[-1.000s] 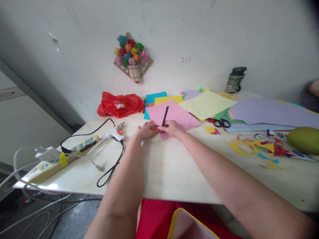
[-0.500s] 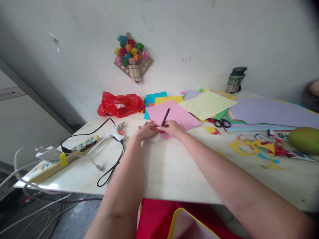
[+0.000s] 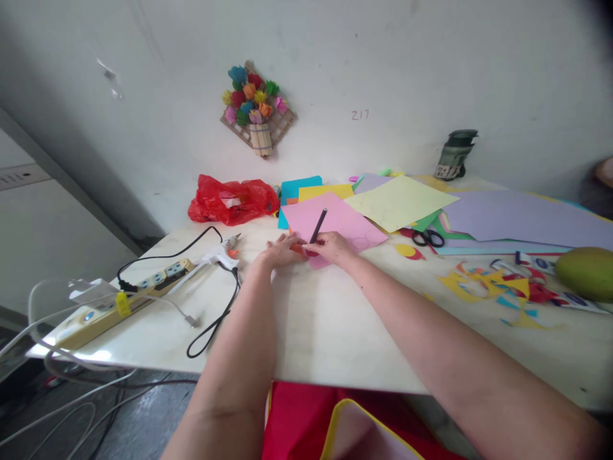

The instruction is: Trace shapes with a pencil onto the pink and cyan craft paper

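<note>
My right hand (image 3: 334,246) is closed round a dark pen (image 3: 318,226), which tilts up and to the right over a sheet of pink paper (image 3: 330,217). Its tip is hidden by my fingers. At the paper's lower left corner lies my left hand (image 3: 283,250), fingers spread and flat. Under its fingertips a small orange piece (image 3: 297,248) shows, with a red piece (image 3: 311,253) beside it near the pen. Faint round outlines are visible on the right part of the pink sheet.
Black-handled scissors (image 3: 428,238) lie right of the pink sheet, near paper scraps (image 3: 483,284) and a green fruit (image 3: 587,273). On the left are a glue gun (image 3: 223,254) and a power strip (image 3: 129,300) with cables. A red plastic bag (image 3: 233,201) sits behind.
Both hands and the pen stay in almost the same place on the pink paper. The whole view has shifted very slightly.
</note>
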Demonstrator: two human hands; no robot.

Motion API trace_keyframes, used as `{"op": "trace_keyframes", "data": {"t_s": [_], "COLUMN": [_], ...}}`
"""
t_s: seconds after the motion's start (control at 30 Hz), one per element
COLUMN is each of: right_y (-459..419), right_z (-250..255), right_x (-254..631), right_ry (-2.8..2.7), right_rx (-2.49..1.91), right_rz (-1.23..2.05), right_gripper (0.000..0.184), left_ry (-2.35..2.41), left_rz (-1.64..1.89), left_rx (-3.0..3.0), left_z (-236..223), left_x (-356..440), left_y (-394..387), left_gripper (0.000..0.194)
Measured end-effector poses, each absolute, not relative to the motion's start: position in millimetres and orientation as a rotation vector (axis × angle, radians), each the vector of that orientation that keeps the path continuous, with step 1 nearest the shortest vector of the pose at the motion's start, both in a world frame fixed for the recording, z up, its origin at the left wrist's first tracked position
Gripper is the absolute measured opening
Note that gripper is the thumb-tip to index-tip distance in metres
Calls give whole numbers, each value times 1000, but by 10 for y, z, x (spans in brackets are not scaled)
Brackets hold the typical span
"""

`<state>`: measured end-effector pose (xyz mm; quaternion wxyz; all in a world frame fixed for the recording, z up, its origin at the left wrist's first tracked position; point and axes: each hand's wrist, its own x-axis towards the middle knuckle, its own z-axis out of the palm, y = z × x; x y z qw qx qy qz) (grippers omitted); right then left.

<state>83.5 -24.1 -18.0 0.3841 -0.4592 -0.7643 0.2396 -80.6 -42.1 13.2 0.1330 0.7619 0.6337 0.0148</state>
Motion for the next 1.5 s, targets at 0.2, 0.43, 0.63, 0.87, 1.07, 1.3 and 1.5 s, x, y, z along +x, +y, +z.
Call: {"op": "trace_keyframes", "data": {"t_s": [0.2,0.43,0.63,0.87,1.07,1.3,1.5], "right_y": [-245,-243,-254,-256,-258,-273,-268], "right_z": [-189,-178,-169,-169,-158,-144,-153], "right_x": [825,822,815,813,807,820,829], "right_ry": [-2000,-2020,-2015,-2007,-2019,-2018,-2024], "right_rx": [-1157,-1193,-1217,-1209,-1217,-1211,-1182], "right_rz": [536,466,463,491,484,481,504], "right_gripper": [28,27,28,28,27,26,27], "left_ry": [1818,1814,1829,1813,1822,1826,1829], "left_rz": [83,85,91,94,82,107,108], "left_rx": [2182,2182,2177,2185,2186,2169,2181], "left_z": [126,129,135,135,128,112,110], "left_x": [-807,-808,-802,-803,-805,-811,-810], "left_y": [-415,-428,-436,-434,-425,-413,-411], "left_gripper": [50,50,49,49,49,48,47]}}
